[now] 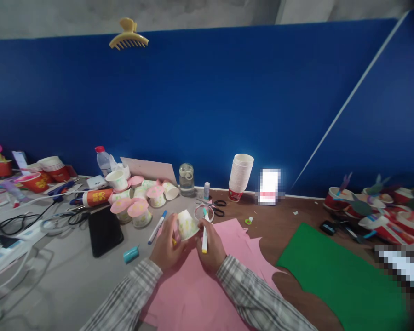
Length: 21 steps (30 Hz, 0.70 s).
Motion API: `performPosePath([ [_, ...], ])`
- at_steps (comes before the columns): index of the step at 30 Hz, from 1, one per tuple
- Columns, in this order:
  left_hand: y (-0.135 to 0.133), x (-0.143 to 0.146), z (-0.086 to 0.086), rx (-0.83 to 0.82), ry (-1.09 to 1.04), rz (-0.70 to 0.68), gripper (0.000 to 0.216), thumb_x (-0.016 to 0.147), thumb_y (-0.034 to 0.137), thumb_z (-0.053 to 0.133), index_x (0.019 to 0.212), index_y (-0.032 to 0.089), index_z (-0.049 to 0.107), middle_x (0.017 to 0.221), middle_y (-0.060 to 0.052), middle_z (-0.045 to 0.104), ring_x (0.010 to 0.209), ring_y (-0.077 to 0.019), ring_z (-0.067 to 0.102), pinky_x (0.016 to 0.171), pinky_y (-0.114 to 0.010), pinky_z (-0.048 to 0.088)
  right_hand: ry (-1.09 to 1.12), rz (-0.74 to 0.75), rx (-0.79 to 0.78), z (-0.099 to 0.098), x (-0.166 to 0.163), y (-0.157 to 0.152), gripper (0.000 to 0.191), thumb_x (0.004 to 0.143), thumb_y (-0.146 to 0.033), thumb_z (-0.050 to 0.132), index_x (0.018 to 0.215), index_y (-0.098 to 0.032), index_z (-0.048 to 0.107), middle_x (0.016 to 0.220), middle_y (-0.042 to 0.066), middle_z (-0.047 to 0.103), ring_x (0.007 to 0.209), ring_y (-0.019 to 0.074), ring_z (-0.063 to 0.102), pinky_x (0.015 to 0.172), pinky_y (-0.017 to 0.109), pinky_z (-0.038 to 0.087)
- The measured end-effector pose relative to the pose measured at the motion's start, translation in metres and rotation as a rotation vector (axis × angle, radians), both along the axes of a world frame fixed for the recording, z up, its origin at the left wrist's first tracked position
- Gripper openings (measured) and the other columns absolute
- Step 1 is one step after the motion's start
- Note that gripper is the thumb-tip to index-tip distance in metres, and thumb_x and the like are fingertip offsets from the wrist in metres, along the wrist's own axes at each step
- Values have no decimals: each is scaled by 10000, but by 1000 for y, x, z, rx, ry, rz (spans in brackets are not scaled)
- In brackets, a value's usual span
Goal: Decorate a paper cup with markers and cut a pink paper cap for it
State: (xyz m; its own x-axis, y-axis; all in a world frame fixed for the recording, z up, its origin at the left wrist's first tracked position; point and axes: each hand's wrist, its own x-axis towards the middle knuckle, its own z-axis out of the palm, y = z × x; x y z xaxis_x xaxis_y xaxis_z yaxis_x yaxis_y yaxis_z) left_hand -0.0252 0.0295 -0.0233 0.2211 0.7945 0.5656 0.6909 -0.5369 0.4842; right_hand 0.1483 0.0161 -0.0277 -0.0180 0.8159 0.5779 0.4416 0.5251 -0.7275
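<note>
My left hand (166, 248) is closed around a small paper cup (187, 225), white with faint yellow-green marks, tilted above pink paper (193, 289). Something small and yellow shows by its fingers. In my right hand (211, 248) is a white marker pen (204, 240) with a yellow end pointing toward me; these fingers are at the cup's right edge. Just beyond lie a roll of clear tape (204, 213) and black-handled scissors (219, 208). Left of my left hand rests a blue-capped marker (157, 227).
Several patterned cups with pink paper discs (140, 212) stand at the left, near a black phone (105, 232) and a teal cylinder (131, 254). A glass jar (186, 180) and stacked white cups (241, 174) line the blue partition. Green paper (341, 276) lies right; cables run left.
</note>
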Motion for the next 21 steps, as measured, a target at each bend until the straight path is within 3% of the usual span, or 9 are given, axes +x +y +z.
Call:
performPosePath([
  [6,2,-2,4,54,43,62,779,707,448,543,1326,215,130,1357,-155,360,1217,-308,345,955,-485,384,-35,-12,-18,-2,0,-1,573,664,-85,551,1199,-215,394,1098,104,570,1008,277,559,856,415,487],
  [10,8,-5,3,126,196,38,669,767,334,484,1329,211,143,1365,-143,362,1230,-280,334,945,-454,396,-74,-47,8,-6,0,0,569,686,-130,574,1217,-212,387,1103,119,571,1013,294,551,838,440,494],
  [14,12,-6,1,91,286,-35,645,772,251,457,1330,220,136,1375,-146,347,1219,-274,354,913,-457,419,-86,-56,38,-7,0,1,546,697,-154,581,1208,-229,404,1073,106,585,963,296,571,813,448,499],
  [21,5,-8,4,68,97,-6,674,675,247,511,1292,211,244,1367,-147,305,1219,-317,328,928,-478,402,-75,-59,57,-7,1,1,547,705,-160,575,1216,-236,395,1054,89,587,927,285,567,794,430,495],
])
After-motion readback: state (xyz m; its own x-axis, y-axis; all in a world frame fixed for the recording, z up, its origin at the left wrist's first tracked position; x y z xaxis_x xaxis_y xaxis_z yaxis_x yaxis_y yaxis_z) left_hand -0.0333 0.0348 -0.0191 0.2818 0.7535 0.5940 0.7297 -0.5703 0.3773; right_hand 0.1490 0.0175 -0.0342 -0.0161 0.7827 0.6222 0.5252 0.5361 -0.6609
